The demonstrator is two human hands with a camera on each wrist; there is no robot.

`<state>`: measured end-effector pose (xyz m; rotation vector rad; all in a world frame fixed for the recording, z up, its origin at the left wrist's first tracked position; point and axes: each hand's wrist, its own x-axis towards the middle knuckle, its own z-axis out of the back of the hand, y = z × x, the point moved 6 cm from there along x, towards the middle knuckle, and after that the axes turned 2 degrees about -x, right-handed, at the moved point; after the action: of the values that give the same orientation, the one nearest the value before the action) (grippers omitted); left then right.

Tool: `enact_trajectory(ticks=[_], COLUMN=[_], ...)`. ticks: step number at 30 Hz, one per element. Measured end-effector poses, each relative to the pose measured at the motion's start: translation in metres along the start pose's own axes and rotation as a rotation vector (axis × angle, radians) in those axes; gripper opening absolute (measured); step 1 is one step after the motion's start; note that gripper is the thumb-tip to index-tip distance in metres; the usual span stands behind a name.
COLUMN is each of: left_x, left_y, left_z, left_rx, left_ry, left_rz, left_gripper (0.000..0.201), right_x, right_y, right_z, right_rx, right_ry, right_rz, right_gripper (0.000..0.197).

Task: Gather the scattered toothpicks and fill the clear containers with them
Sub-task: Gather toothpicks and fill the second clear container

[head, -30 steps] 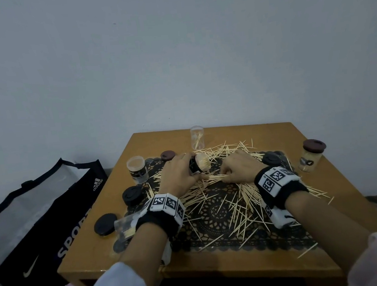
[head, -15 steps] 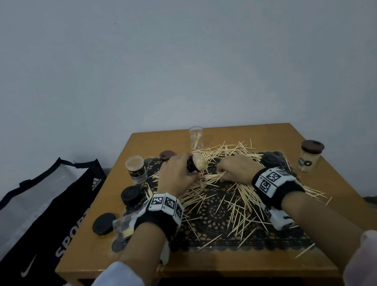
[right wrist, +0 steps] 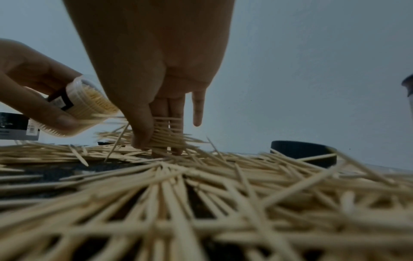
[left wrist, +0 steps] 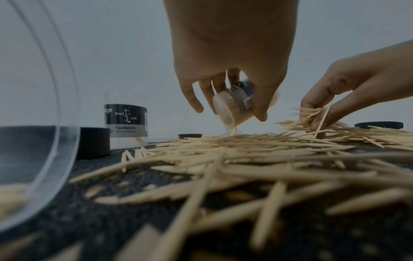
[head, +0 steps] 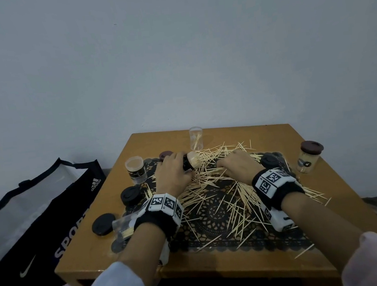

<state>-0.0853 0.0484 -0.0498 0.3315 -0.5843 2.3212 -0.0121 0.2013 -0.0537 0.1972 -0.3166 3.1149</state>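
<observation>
On the wooden desk, little has shifted: left hand still grips the tilted clear toothpick-filled container, right hand pinching a bundle of pale wooden toothpicks.

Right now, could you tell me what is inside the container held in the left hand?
The tilted container in the left hand is packed with toothpicks, tips showing at its open mouth. Fingers and the label hide how far down they reach.

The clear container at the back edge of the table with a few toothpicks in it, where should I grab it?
Take the clear container round its lower wall, coming from the front or either side. It stands upright with an open mouth, apart from the toothpick pile, so a side grip keeps the mouth free for filling.
</observation>
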Motion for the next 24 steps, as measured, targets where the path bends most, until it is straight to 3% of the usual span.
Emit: enact_trajectory(ticks=[11, 24], left_x=[0.002, 0.003], left_y=[0.005, -0.005], left_z=[-0.004, -0.011], left_rx=[0.029, -0.053], left_ry=[0.023, 0.071], left_rz=[0.048, -0.102], left_gripper=[0.054, 0.059], right_x=[-0.003, -0.004], right_y=[-0.005, 0.013], right_z=[0.017, 0.027], right_rx=[0.072, 0.058], right_ry=[-0.220, -0.401], right_rz=[-0.072, 0.050], right_gripper=[0.015, 0.037])
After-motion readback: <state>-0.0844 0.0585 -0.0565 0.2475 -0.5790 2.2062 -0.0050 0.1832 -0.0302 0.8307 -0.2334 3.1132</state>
